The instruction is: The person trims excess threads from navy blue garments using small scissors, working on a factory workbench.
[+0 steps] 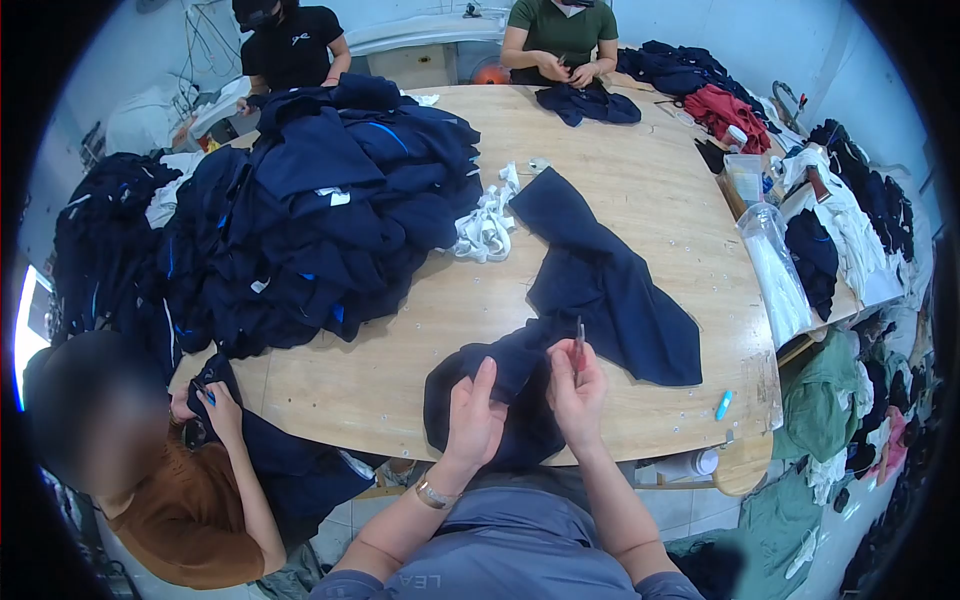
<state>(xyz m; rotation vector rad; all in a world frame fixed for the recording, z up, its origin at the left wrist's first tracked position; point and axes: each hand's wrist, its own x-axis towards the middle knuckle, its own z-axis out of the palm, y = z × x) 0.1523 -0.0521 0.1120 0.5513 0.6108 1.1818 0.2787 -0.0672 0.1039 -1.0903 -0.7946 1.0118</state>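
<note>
A navy garment (pixel 615 300) lies spread across the table in front of me, its lower part bunched near my body. My left hand (pixel 476 420) grips a fold of it, thumb pointing up. In my right hand (pixel 577 400) is a pair of small thread snips (pixel 580 332), with the metal tip pointing upward. That hand is closed and sits right beside the bunched cloth; whether its fingers also pinch the fabric is hard to see.
A large heap of navy garments (pixel 330 200) covers the table's left side, with white strips (pixel 487 228) beside it. A light-blue marker (pixel 724 405) lies near the right edge. Co-workers handle navy cloth at lower left and the far side; clothes and plastic bags (pixel 775 270) line the right.
</note>
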